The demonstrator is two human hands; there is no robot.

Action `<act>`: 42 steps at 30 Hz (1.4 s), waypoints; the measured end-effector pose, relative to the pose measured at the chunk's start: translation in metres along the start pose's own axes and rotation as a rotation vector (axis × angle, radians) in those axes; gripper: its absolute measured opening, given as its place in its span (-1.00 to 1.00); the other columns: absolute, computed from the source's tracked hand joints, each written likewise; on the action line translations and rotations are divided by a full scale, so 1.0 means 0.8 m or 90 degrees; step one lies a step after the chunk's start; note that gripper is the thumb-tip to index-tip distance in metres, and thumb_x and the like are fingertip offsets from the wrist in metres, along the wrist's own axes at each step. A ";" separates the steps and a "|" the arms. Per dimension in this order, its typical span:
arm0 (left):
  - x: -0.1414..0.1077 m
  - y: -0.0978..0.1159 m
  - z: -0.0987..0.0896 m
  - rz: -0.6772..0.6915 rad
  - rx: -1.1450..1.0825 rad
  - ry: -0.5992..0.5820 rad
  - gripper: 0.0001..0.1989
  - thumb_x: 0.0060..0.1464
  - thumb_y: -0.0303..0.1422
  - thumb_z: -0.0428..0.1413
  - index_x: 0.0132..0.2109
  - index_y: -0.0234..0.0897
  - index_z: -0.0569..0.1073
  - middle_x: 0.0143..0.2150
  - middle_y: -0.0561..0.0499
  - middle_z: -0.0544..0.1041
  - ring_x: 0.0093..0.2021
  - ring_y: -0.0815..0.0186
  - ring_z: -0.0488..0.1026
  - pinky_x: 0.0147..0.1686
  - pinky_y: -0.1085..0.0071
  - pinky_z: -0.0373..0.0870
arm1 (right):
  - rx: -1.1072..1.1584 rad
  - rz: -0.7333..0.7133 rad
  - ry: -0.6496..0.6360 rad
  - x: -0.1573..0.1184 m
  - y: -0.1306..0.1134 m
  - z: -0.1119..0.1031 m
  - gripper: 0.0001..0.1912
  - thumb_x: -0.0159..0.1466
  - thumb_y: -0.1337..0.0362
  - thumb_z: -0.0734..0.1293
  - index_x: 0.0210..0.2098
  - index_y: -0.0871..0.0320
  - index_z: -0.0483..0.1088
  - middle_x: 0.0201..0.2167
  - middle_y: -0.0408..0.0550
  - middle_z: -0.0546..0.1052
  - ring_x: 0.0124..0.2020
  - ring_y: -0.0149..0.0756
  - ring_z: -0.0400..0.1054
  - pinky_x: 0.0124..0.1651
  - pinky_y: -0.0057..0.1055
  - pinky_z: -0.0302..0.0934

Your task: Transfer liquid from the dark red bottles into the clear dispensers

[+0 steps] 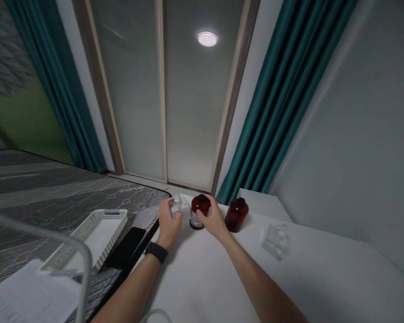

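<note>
On the far end of the white table, my right hand (pixel 212 217) wraps its fingers and thumb round the right side of a dark red bottle (pixel 200 204) with a black cap and a pale label. My left hand (pixel 170 220), with a dark watch band on its wrist, pinches a small clear plastic item (pixel 177 202) just left of that bottle. A second dark red bottle (pixel 236 215) with a black cap stands to the right of my right hand. Further right lies a clear plastic package (pixel 276 241), its contents hard to make out.
At left, a white perforated basket (pixel 74 234), a black flat object (pixel 126 247) and papers (pixel 30 294) lie on a grey striped surface. A pale curved tube (pixel 86 269) crosses the lower left. Behind the table are a white box-like surface (pixel 264 206) and teal curtains (pixel 272 103).
</note>
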State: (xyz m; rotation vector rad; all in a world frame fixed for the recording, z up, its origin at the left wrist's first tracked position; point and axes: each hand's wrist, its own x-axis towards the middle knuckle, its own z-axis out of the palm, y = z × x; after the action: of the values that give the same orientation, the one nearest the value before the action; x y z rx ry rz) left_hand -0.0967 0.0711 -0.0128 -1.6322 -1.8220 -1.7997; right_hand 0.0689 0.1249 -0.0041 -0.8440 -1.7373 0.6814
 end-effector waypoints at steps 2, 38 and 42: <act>-0.003 0.010 0.000 0.022 -0.027 -0.036 -0.67 -0.10 -0.43 -0.04 -0.10 -0.24 0.29 -0.19 -0.08 0.36 -0.14 0.12 0.36 -0.07 0.16 0.39 | -0.011 0.004 -0.001 -0.016 -0.005 -0.017 -0.43 0.11 0.30 0.37 0.12 0.13 0.28 0.05 0.07 0.45 0.10 -0.10 0.37 0.25 -0.11 0.22; -0.081 0.080 0.029 0.093 -0.171 -0.419 -0.54 -0.04 -0.50 0.02 0.07 -0.26 0.27 0.00 -0.14 0.45 0.04 0.11 0.43 0.08 0.12 0.40 | -0.109 -0.041 0.016 -0.143 -0.036 -0.165 -0.46 0.18 0.35 0.33 0.14 0.09 0.17 0.03 0.09 0.34 0.08 -0.03 0.30 0.19 -0.05 0.24; -0.083 0.073 0.033 0.092 -0.169 -0.429 -0.53 0.03 -0.49 0.03 0.13 -0.26 0.23 0.06 -0.16 0.42 0.09 0.11 0.40 0.13 0.08 0.36 | -0.098 -0.035 0.001 -0.143 -0.037 -0.167 -0.48 0.22 0.31 0.32 0.15 0.10 0.15 0.05 0.10 0.32 0.10 -0.03 0.29 0.21 -0.04 0.21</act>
State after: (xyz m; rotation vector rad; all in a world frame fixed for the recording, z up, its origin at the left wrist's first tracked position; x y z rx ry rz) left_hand -0.0128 0.0367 -0.0290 -2.6449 -1.6372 -1.5961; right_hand 0.2141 0.0213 -0.0050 -0.8981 -1.8220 0.5158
